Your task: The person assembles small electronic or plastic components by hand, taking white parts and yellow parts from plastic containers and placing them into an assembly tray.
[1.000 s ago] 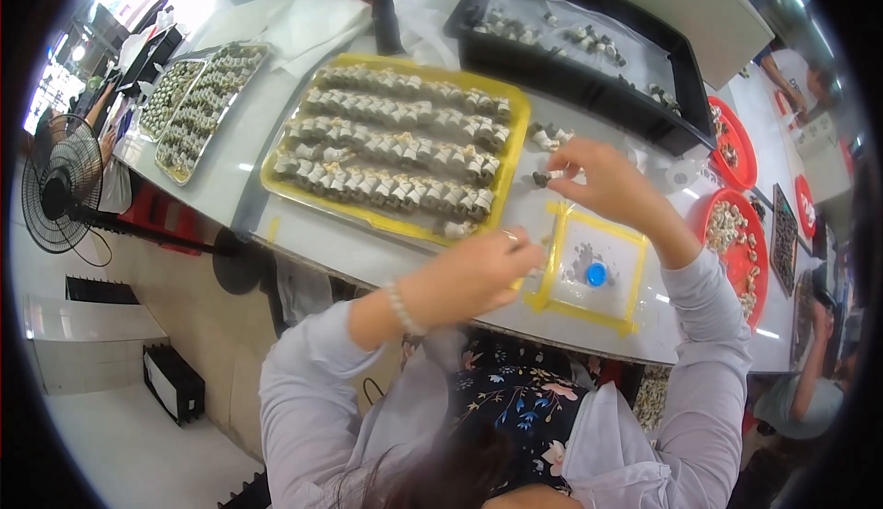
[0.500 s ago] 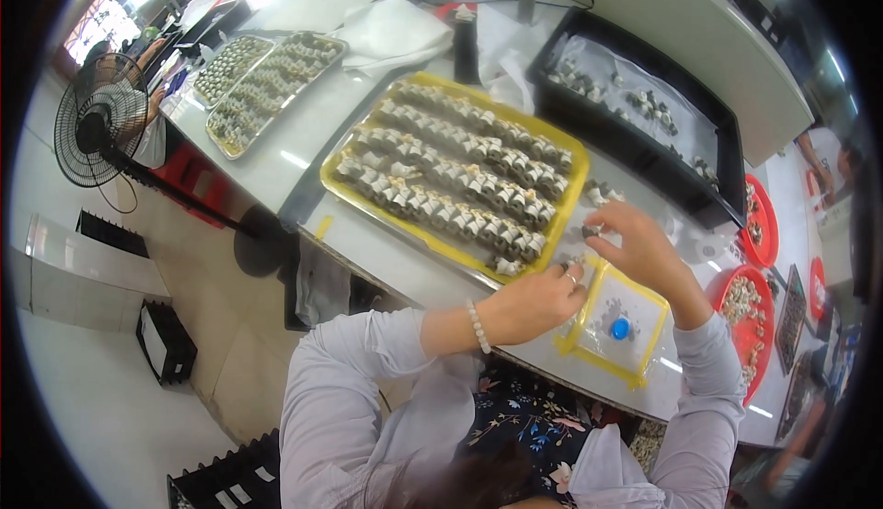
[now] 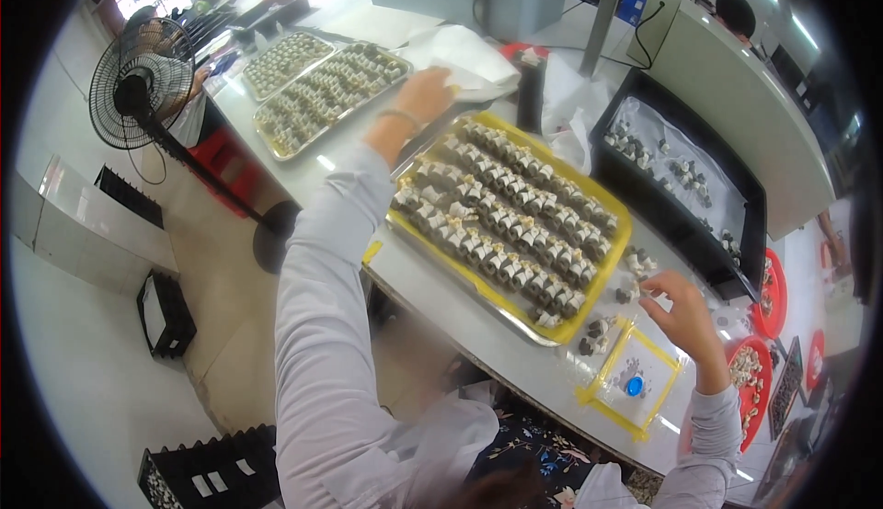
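Observation:
My left hand [image 3: 428, 95] is stretched over the far left corner of the yellow-edged metal tray [image 3: 474, 281]. Its fingers are curled together, and whatever lies between them is hidden. Rows of small white-and-grey parts [image 3: 515, 204] fill most of this tray. Just right of the tray, my right hand [image 3: 685, 320] hovers low with thumb and forefinger apart, open beside a few loose parts [image 3: 628, 292]. More dark and white parts [image 3: 596, 336] lie closer to me, by a yellow-taped square [image 3: 664, 369] with a blue round cap [image 3: 635, 386] on it.
A black crate [image 3: 602, 161] with a white liner and scattered parts stands at the back right. Red bowls [image 3: 759, 399] of parts sit along the right side. Two more filled trays [image 3: 287, 153] lie at the far left, near a standing fan [image 3: 138, 95].
My left hand has moved from the tray's near right corner to its far left corner. My right hand has opened from around a small part. The view has shifted.

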{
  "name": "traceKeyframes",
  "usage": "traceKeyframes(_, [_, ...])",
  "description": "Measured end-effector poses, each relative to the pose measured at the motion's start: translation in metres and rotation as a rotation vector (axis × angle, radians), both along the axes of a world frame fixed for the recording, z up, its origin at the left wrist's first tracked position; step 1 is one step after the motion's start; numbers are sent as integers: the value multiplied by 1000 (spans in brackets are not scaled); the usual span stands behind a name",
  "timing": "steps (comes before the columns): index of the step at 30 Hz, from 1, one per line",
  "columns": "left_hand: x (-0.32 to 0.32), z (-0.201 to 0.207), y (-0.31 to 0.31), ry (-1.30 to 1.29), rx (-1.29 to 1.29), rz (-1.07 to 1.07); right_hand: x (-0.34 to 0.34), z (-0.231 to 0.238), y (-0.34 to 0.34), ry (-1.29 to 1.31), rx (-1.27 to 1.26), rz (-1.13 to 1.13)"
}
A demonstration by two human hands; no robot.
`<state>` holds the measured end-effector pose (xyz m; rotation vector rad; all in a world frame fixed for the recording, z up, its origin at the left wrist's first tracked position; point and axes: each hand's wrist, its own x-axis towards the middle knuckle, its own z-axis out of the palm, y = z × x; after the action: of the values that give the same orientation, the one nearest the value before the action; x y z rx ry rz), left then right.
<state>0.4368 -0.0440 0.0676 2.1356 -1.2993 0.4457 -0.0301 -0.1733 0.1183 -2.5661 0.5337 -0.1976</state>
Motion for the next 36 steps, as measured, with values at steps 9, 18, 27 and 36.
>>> traceKeyframes(9, [92,-52,-1,-27,613,222,-7,15,8,26,-30,-36])
traceKeyframes(18, [81,-29,22,299,320,-46,-32,0,-5,28,-79,-97])
traceKeyframes(27, [-33,-17,124,260,416,23,-12,-34,-37,182,-175,-77])
traceKeyframes(36, [-138,-15,185,557,154,153,10,-54,-46,247,-73,90])
